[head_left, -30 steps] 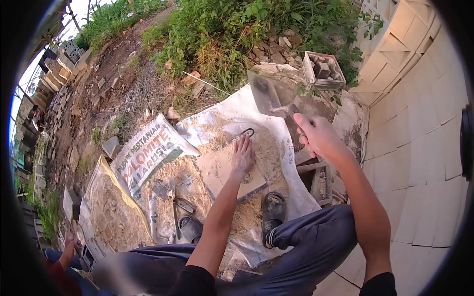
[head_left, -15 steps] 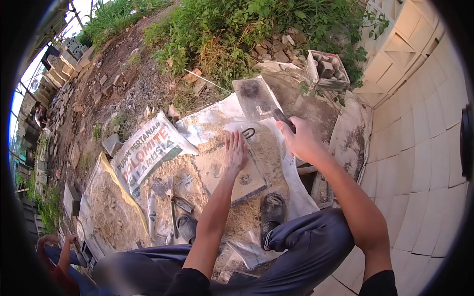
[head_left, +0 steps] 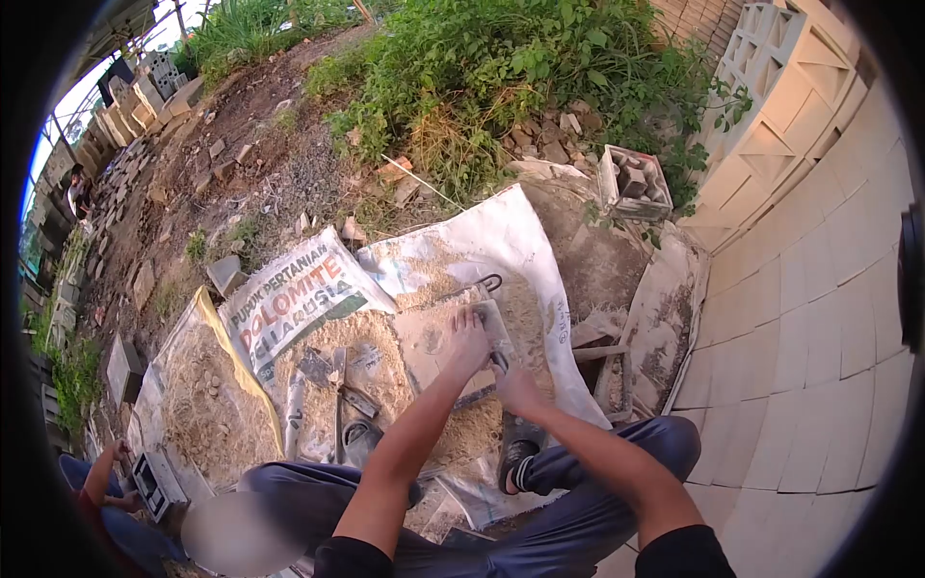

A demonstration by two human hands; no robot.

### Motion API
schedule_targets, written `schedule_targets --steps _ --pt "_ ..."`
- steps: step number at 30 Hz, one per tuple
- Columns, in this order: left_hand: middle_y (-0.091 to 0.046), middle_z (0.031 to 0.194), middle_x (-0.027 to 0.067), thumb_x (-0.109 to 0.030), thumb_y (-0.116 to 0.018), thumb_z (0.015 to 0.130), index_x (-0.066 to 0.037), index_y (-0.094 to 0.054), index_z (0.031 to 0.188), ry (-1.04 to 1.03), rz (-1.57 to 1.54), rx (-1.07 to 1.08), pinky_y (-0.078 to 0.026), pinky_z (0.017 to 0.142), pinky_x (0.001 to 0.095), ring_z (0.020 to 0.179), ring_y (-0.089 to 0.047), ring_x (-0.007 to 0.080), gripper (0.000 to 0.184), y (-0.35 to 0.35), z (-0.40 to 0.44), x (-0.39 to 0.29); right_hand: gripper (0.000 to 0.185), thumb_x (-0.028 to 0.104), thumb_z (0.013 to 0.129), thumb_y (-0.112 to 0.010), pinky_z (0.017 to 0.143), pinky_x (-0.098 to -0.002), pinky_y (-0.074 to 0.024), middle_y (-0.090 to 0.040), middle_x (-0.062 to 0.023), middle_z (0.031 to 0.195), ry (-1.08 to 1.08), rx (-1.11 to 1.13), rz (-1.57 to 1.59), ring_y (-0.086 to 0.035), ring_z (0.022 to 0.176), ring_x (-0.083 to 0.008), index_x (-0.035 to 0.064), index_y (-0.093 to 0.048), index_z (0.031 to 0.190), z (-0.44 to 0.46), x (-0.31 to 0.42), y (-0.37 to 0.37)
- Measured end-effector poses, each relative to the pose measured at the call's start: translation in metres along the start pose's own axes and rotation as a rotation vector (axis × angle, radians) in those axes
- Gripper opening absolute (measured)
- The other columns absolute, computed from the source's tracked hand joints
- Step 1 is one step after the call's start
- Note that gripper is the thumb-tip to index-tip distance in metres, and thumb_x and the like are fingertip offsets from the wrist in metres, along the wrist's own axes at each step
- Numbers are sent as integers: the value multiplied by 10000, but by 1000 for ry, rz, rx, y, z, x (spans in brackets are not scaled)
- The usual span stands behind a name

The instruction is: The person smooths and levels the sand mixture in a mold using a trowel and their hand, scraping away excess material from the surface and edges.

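- Outdoors: sandy sheet beneath square slab.
- Right of slab: pale blocks.
- Left hand on slab, grip unclear; right hand clamped on dark handle.

Soft daylight brightens most of the frame, leaving shadows faint. The sky at upper left is blown out, with blue fringing. Pale wall panels at right bow with the fisheye distortion, and the corners fall to black. Detail on the left hand and right hand, near centre, is slightly soft; an oval patch (smeared beyond reading) sits at lower left.
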State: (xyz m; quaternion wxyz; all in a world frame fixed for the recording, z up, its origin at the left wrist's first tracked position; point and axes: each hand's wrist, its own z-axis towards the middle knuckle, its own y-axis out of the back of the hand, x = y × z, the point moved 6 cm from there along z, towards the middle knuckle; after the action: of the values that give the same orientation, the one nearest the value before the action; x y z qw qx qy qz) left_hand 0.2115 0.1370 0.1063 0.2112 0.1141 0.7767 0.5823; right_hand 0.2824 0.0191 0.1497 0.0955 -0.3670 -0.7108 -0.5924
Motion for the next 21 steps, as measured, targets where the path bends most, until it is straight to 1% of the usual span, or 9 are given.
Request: schedule_targets --steps 1,3,6,8,10,12,14,17,21 --pt "-201 1446 160 -337 -424 884 16 -301 1343 2 -6 -13 -117 1098 410 1355 -133 292 592 -12 1 3 451 353 895 -448 712 -524 -445 -575 -327 786 -22 0 4 -567 787 -477 -92 -501 946 -3 -1 -15" --pt "-137 1467 144 -399 -434 865 22 -235 1369 -51 -75 -178 -82 1103 421 1368 -72 275 686 -16 -6 12 435 350 898 -444 704 -527 -447 -576 -325 786 -59 -30 10 -570 779 -473 -81 -475 949 -11 5 -31" --pt "-85 1475 149 -441 -417 865 24 -186 1381 -83 -92 -185 -58 1105 416 1371 -39 270 732 -11 2 19 395 341 904 -436 672 -531 -453 -578 -319 787 -109 -40 -17 -577 756 -464 -51 -413 949 -7 -1 -36" --pt "-90 1476 144 -445 -393 875 18 -173 1385 -34 -74 -199 -54 1107 407 1370 -54 263 724 -13 13 20 385 331 902 -441 676 -523 -455 -578 -315 790 -27 24 -79 -576 761 -466 -51 -425 947 8 12 -13" --pt "-95 1477 139 -449 -368 884 13 -160 1390 29 -42 -218 -51 1108 398 1370 -68 256 716 -13 27 33 387 328 898 -446 684 -517 -458 -580 -311 794 -8 29 -71 -575 768 -467 -55 -431 958 28 16 -15" --pt "-140 1465 153 -452 -346 889 17 -180 1384 -44 -120 -297 -74 1108 381 1365 -101 263 702 -16 34 35 390 324 895 -451 692 -512 -460 -582 -307 799 -7 48 -64 -574 774 -468 -59 -437 969 41 18 -16" --pt "-176 1453 163 -440 -334 892 24 -203 1375 -55 -136 -262 -99 1106 372 1358 -136 266 682 -14 31 34 395 305 883 -471 717 -506 -459 -583 -310 806 54 51 -64 -572 794 -468 -72 -444 996 44 26 -5" --pt "-177 1447 184 -426 -342 895 44 -205 1367 -79 -148 -204 -133 1099 387 1353 -145 291 680 -9 28 35 395 289 875 -489 743 -503 -454 -579 -322 845 -9 141 -68 -568 831 -464 -83 -453 1004 46 27 -3" --pt "-189 1442 190 -412 -373 869 51 -234 1357 -78 -147 -147 -151 1096 376 1347 -164 297 687 -6 21 27 392 282 868 -508 763 -492 -452 -573 -330 883 -75 165 -63 -561 871 -459 -90 -470 984 28 23 -1"
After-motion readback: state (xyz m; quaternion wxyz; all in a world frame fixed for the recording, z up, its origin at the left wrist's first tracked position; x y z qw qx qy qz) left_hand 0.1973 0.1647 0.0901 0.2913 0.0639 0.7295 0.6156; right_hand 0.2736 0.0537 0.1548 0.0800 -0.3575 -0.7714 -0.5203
